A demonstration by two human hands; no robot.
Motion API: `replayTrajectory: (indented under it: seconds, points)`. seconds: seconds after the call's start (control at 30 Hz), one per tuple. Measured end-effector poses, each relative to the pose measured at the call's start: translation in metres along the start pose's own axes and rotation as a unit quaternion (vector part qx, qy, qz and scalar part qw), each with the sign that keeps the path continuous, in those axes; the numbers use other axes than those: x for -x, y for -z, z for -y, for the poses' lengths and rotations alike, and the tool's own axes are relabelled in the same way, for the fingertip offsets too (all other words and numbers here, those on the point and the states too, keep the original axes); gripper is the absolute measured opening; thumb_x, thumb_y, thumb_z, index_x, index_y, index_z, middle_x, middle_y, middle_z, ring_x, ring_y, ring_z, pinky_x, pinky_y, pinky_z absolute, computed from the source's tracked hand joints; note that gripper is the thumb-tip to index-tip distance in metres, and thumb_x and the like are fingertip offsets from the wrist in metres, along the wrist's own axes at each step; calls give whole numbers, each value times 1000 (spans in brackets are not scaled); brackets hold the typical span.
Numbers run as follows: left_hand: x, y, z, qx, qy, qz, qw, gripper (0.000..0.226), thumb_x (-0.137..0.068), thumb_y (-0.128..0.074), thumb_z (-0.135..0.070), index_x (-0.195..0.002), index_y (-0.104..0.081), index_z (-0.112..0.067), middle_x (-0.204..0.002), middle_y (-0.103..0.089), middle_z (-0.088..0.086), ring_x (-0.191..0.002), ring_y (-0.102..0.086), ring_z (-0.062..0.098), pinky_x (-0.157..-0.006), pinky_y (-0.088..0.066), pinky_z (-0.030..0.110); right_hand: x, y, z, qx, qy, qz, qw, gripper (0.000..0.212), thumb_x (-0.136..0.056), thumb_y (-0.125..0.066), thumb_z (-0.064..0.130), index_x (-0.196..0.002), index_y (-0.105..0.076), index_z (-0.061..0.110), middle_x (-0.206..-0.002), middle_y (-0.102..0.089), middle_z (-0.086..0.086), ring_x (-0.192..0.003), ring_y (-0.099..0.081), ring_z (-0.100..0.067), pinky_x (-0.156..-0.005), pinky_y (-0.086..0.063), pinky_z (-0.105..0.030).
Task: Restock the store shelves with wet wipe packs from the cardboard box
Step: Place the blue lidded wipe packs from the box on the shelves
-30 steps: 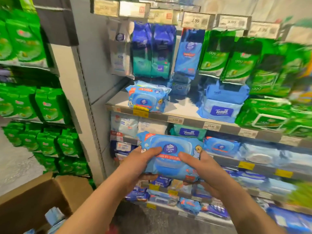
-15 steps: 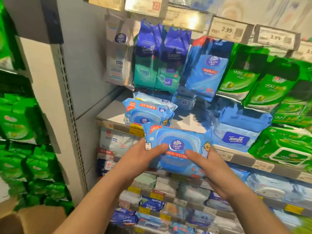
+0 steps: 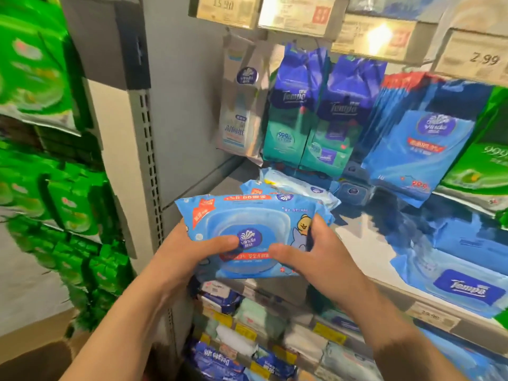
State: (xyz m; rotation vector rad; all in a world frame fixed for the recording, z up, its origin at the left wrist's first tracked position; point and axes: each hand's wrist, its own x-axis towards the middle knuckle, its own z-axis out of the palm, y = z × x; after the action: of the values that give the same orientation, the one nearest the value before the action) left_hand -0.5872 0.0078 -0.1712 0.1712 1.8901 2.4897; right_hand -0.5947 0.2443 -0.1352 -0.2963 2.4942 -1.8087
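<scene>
The grey shelf (image 3: 220,185) stood just beyond the fingertips, with hanging Tempo packs (image 3: 310,111) above it. Beyond the fingers, a stack of blue wipe packs (image 3: 299,185) already lay on that shelf. The blue Vinda wet wipe pack (image 3: 247,229) was held flat between both hands, level with the shelf edge. The left hand (image 3: 187,251) and right hand (image 3: 319,251) gripped its ends, thumbs curled over the lid, fingers tucked beneath

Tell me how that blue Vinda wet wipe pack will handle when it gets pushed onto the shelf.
The Vinda wet wipe pack looks soft: its film wrinkles where the left hand and right hand grip it. The glossy wrapper may slide easily. Its flat shape probably won't roll or tip on the shelf.
</scene>
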Motion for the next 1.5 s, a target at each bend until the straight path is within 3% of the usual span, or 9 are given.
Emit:
replayTrajectory:
  seconds: [0.2,0.27,0.4,0.57,0.9,1.1,1.27,1.4,1.5]
  points:
    - [12,12,-17,-23,-119,-124,985,60,-57,-85,7,-112,-70,-8,-107,-78,11,-95,-76,29,-72,-62,33,-43,-19,5,10,88,58,994,41,-89,-79,20,-121,-61,38,-118,-71,27,-115,-65,3,-100,-51,-24]
    - [11,18,-20,-32,-162,-173,971,63,-61,-87,3,-120,-68,-8,-113,-77,11,-101,-75,31,-79,-62,38,-51,-20,2,3,99,47,994,54,-91,-75,14,-134,-53,38,-125,-63,30,-120,-58,10,-102,-45,-15]
    - [0,21,-22,-61,-207,-244,946,71,-65,-90,-2,-130,-62,-5,-120,-74,11,-108,-73,31,-90,-61,46,-61,-12,-8,18,122,-5,992,51,-92,-74,13,-123,-51,47,-129,-62,16,-122,-60,3,-112,-46,-30]
    - [-28,16,-10,-95,-211,-306,923,73,-63,-94,-9,-129,-62,-11,-119,-75,7,-108,-73,28,-94,-58,53,-57,1,-15,2,133,-48,990,40,-77,-68,51,-116,-62,43,-120,-71,9,-117,-65,-7,-109,-49,-41]
    - [-92,17,13,-159,-146,-387,896,83,-48,-98,-41,-121,-59,-30,-112,-74,-10,-98,-73,11,-90,-60,46,-55,41,-18,68,142,-122,980,31,-93,-72,13,-108,-65,39,-107,-71,13,-104,-68,-3,-97,-56,-34]
    - [-123,10,23,-189,-80,-396,895,73,-57,-99,-37,-114,-56,-21,-104,-70,-6,-90,-70,12,-73,-57,32,-57,51,-19,80,112,-145,980,28,-92,-71,15,-106,-66,39,-102,-71,16,-93,-66,-2,-87,-55,-35]
    - [-151,15,33,-251,-51,-338,906,71,-56,-85,-64,-106,-71,-16,-94,-77,-5,-82,-74,8,-64,-56,27,-56,57,-22,86,117,-153,978,26,-91,-71,17,-107,-67,37,-102,-71,14,-96,-65,-2,-85,-52,-23]
    - [-165,9,23,-303,-47,-284,909,29,-84,-80,-42,-87,-76,-13,-80,-77,-1,-76,-74,19,-62,-55,32,-58,62,-26,100,126,-166,973,24,-93,-70,19,-110,-68,35,-102,-71,16,-98,-65,-4,-83,-51,-25]
    - [-177,4,19,-350,-26,-253,902,29,-90,-75,-42,-83,-72,-14,-76,-73,-5,-71,-69,16,-57,-50,29,-59,66,-28,113,117,-176,971,22,-94,-68,23,-109,-68,39,-104,-71,18,-98,-63,-3,-78,-50,-25]
